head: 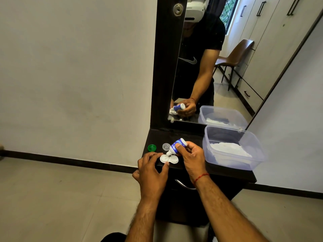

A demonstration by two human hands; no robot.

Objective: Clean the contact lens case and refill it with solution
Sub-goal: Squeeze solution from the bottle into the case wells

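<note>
- On the dark tabletop [227,173], near its front edge, lay the white contact lens case [169,159] with both round wells uncovered and facing up.
- The right hand [191,158] gripped a small blue-and-white solution bottle [176,146], thumb on the near side and fingers curled around the far side, the bottle tilted with its nozzle pointing down.
- The nozzle tip sat just above the middle of the case, roughly where the two wells join; whether liquid was coming out could not be told.
- The left hand [151,169] rested at the left well of the case, fingers loosely spread, with fingertips at its rim and the thumb near its front edge.
- A green cap [151,147] lay on the tabletop to the left, apart from the case.
- A clear cap [166,146] lay just behind the case, beside the bottle.
- A clear plastic tub [232,147] stood to the right of the hands, holding something white in its bottom.
- A red thread [201,177] circled the right wrist.
- Behind the tabletop stood a mirror [227,67] in a dark frame.
- A curved metal drawer handle [184,185] showed under the tabletop edge, between the two forearms.
</note>
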